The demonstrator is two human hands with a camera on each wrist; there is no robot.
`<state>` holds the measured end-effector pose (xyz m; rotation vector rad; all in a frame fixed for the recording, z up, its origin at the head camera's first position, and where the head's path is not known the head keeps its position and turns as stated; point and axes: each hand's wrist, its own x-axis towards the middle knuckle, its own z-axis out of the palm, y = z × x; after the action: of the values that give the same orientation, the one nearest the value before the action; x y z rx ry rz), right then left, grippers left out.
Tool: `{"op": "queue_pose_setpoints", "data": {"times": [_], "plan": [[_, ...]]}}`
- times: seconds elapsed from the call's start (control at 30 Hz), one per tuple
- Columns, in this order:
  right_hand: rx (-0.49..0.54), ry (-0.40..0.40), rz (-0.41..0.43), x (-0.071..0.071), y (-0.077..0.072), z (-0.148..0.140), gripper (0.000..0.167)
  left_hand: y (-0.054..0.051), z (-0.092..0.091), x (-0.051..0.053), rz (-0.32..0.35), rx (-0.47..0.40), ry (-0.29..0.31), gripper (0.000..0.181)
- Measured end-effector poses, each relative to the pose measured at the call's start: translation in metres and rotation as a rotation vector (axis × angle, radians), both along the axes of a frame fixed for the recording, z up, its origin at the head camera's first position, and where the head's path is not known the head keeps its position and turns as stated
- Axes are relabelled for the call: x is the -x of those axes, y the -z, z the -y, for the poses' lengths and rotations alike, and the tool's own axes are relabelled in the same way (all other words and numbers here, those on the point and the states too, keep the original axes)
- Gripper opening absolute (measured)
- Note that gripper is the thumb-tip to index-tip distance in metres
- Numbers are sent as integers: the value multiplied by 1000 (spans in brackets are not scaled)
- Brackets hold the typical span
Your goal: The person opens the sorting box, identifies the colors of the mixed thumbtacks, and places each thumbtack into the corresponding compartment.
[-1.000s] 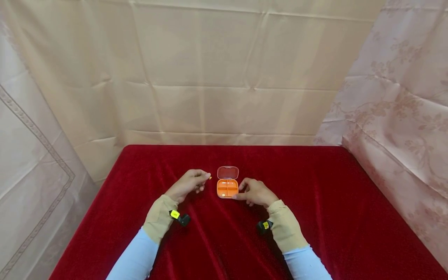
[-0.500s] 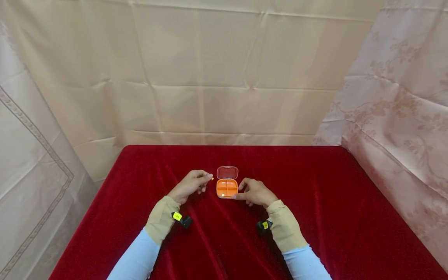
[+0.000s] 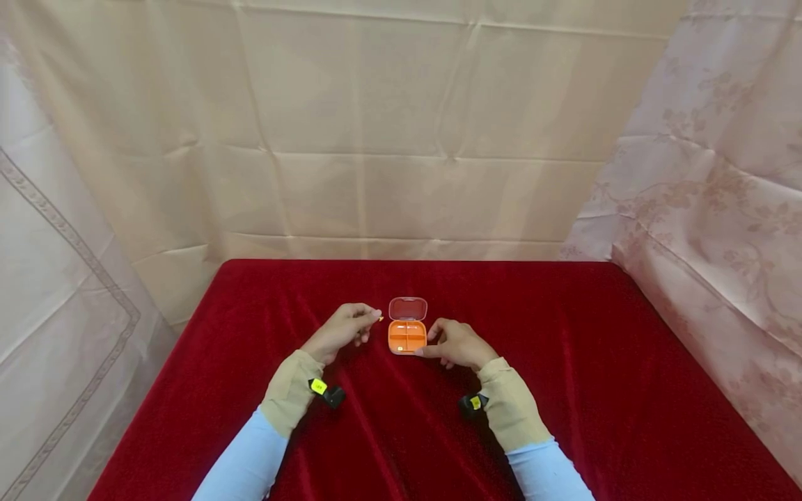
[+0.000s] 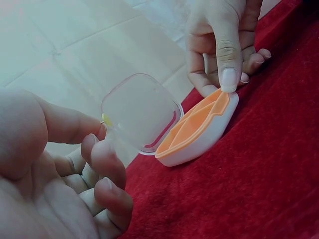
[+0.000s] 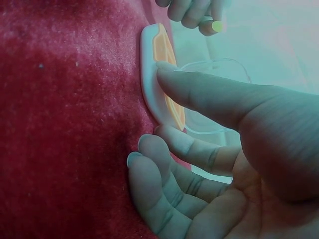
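Note:
A small pill box [image 3: 407, 337] with an orange divided insert and a white outer shell lies on the red cloth, its clear lid [image 3: 408, 308] raised at the back. One small yellow piece [image 3: 400, 348] sits in its front left compartment. The left hand [image 3: 341, 330], left of the box, pinches another small yellow piece [image 4: 106, 119] between thumb and index finger. The right hand [image 3: 460, 344] holds the box at its right side, thumb on the front rim and index finger at the side, as the right wrist view [image 5: 214, 134] of that hand shows.
A red velvet cloth [image 3: 532, 313] covers the table. Behind it hangs a beige curtain [image 3: 401, 139], with a patterned light curtain [image 3: 720, 174] on the right and a pale one [image 3: 63, 243] on the left.
The left hand has moved slightly right, towards the box, with the yellow piece in its pinch, and has barely moved in the last half second. The right hand and the box stay in place.

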<state>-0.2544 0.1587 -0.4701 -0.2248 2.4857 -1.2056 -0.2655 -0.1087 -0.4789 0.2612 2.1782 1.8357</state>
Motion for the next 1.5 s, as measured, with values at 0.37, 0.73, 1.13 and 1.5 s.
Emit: {"op": "queue_pose_setpoints", "data": {"times": [0.37,0.73,1.13,1.5], "plan": [[1,2,-3,0,1,0,32,3,-5,-1,8,-3,-8,34],[-5,12,9,-3,1,0,32,4,-9,-4,3,8,-31,35],[-10,12,9,0,-1,1,33,3,-11,-3,-5,23,-47,33],[1,-1,0,0,1,0,33,6,-15,-4,-8,27,-60,32]]}}
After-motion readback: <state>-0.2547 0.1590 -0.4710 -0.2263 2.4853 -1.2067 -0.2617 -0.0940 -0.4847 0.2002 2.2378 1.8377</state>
